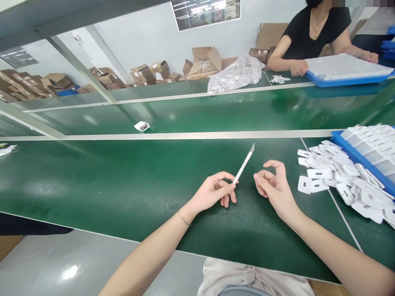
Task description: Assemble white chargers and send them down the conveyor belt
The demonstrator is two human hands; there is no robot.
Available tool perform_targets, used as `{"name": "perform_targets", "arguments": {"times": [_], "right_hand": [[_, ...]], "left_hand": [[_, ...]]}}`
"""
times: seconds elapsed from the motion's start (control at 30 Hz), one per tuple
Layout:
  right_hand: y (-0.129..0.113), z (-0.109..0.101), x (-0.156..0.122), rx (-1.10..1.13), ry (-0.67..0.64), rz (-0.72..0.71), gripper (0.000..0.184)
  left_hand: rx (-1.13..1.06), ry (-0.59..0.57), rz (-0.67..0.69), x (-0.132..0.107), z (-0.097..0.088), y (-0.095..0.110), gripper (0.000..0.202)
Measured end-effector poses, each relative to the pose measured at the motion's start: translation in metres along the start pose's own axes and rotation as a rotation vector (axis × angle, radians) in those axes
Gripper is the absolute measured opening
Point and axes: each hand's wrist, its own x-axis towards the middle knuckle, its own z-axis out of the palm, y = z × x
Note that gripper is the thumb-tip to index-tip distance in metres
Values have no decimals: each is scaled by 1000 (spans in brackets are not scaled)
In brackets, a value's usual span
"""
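Pinches a slim white tool (pixel 243 166) near its lower end, between thumb and index finger of the left hand (pixel 214 191), and lets the remaining fingers hang loosely bent below. Holds it slanted over the green tabletop (pixel 108 181), grey tapered tip up and pointing away to the right, in the space just beside the other hand. Wears a thin bracelet (pixel 183 218) on the left wrist.

Keeps the right hand (pixel 276 191) without a grip on anything, index finger arched apart from the thumb, other fingers curled in (hard to tell whether touching the thumb).

Has, to the right of that hand, a heap of flat white pieces (pixel 319 174) with small slots, spilling along the near side of a blue tray (pixel 370 167) full of white parts.

Faces, across a pale divider (pixel 185 135), a small white item (pixel 142 126), then a clear plastic bag (pixel 236 76), cardboard boxes (pixel 203 68), and a co-worker (pixel 317 33) in a black top, hands at another blue tray (pixel 345 82).
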Motion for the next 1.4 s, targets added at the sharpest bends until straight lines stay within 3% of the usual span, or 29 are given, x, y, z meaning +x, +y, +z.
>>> {"name": "perform_targets", "arguments": {"times": [0.1, 0.2, 0.3, 0.53, 1.13, 1.3, 1.4], "right_hand": [[5, 0, -3, -210, -106, -135, 40], [6, -1, -6, -438, -203, -177, 31], [6, -3, -7, -550, -219, -206, 28], [12, -10, 1, -807, -161, -215, 28], [11, -8, 3, -944, -237, -312, 27], [-12, -6, -6, -991, -309, -353, 24], [-33, -31, -9, -1128, -423, -426, 24]], "left_hand": [[40, -9, 15, -1, 0, -1, 45], [94, -67, 21, -2, 1, -2, 44], [106, -92, 46, -2, 2, -1, 44], [90, -33, 70, -2, 3, 0, 49], [134, 97, 107, 4, -1, -4, 48], [196, 130, 142, 2, 0, -6, 49], [260, 58, 160, -12, -2, 4, 42]]}}
